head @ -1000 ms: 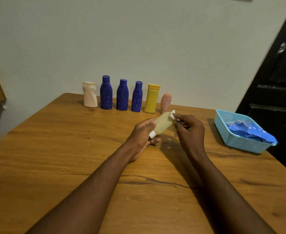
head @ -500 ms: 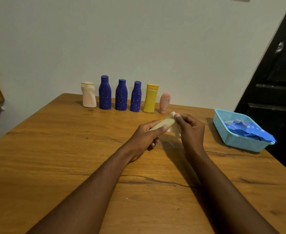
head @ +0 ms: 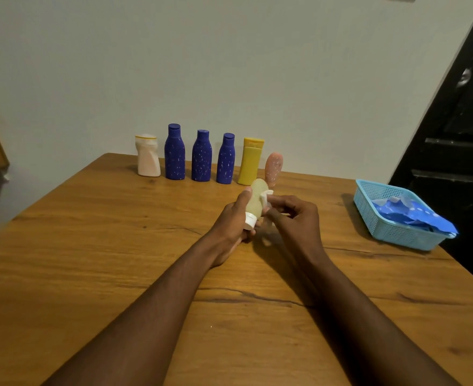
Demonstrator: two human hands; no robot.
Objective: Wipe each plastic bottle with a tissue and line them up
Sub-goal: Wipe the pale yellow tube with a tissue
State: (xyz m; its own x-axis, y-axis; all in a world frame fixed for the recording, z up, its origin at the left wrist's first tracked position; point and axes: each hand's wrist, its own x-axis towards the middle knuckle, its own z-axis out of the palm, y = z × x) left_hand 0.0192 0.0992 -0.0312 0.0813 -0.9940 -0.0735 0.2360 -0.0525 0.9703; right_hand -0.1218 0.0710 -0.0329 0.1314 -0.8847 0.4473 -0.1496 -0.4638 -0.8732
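Note:
My left hand (head: pixel 233 224) grips a pale yellow bottle (head: pixel 256 199) by its lower end, white cap (head: pixel 249 220) pointing down toward me. My right hand (head: pixel 293 218) pinches a small white tissue (head: pixel 266 196) against the bottle's right side. Along the far table edge stands a row of bottles: a cream one (head: pixel 147 156), three dark blue speckled ones (head: pixel 174 151) (head: pixel 201 156) (head: pixel 225 158), a yellow one (head: pixel 250 161) and a small pink one (head: pixel 273 168).
A light blue plastic basket (head: pixel 369 207) holding a blue packet (head: pixel 413 217) sits at the right of the wooden table (head: pixel 90 246). A dark door stands behind it at the right. The wall runs close behind the bottle row.
The pale bottle has been turned from lying nearly flat to pointing up and away, cap toward me. The tissue has slid along its side.

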